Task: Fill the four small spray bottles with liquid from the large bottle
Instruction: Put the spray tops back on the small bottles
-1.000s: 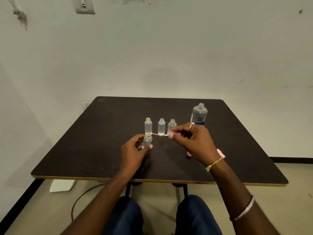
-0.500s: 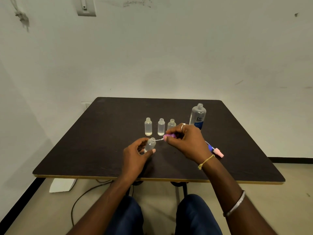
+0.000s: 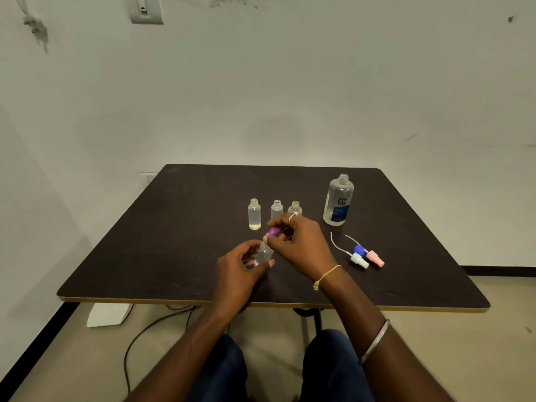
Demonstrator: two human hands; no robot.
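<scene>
- Pinching a purple cap (image 3: 272, 232), the right hand (image 3: 303, 245) has its fingers (image 3: 280, 226) curled tight round it, right at the neck of the held bottle (image 3: 263, 253). Whether the cap's tube is inside the neck, I cannot tell.
- The left hand (image 3: 235, 271) grips that bottle with fingers (image 3: 250, 247) and thumb wrapped round it, just above the worktop (image 3: 188, 227) and slightly tilted.
- The step in hand looks like capping one small bottle, which suggests the pouring is largely done.
- The next move calls for holding the bottle steady, seating the cap square on the thread and twisting it down without squeezing the soft body.
- Behind the hands, three uncapped small bottles stand in a row: left bottle (image 3: 254, 214), middle bottle (image 3: 276, 209) and right bottle (image 3: 295, 208), the last partly hidden by the right hand. Their levels are hard to read.
- To the right of the hands, a blue cap (image 3: 359, 250), white cap (image 3: 359, 260) and pink cap (image 3: 376, 258) lie close together, probably for those three.
- The large bottle (image 3: 338, 201) stands open at the right rear, well apart from the hands, and seems low on liquid.
</scene>
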